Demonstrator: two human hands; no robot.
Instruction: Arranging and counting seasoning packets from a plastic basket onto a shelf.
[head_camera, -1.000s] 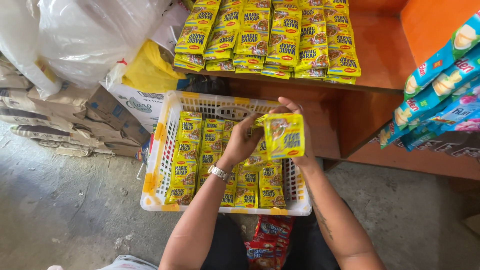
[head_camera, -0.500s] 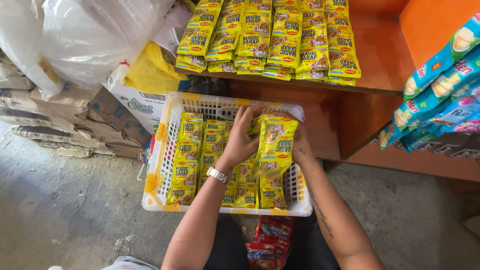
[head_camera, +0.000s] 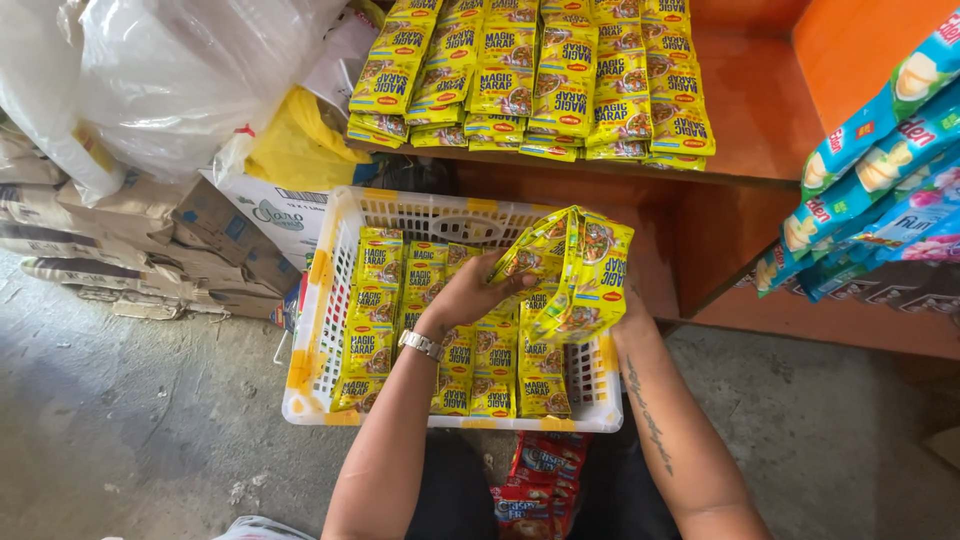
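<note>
1. Since half a second ago, the strip of yellow sachets has tipped sideways above the white basket.
2. Left hand pinches the strip's upper end.
3. Right hand, mostly hidden, grips it from behind.
4. More yellow sachets line the orange shelf.

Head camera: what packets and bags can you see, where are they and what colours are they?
Held packets: folded yellow strip between left hand and right hand.
Basket packets: yellow rows in white basket.
Shelf packets: yellow rows, orange shelf.
Blue packets: hanging right.
Red packets: on the floor, below the basket.
Plastic bags: white, upper left.
</note>
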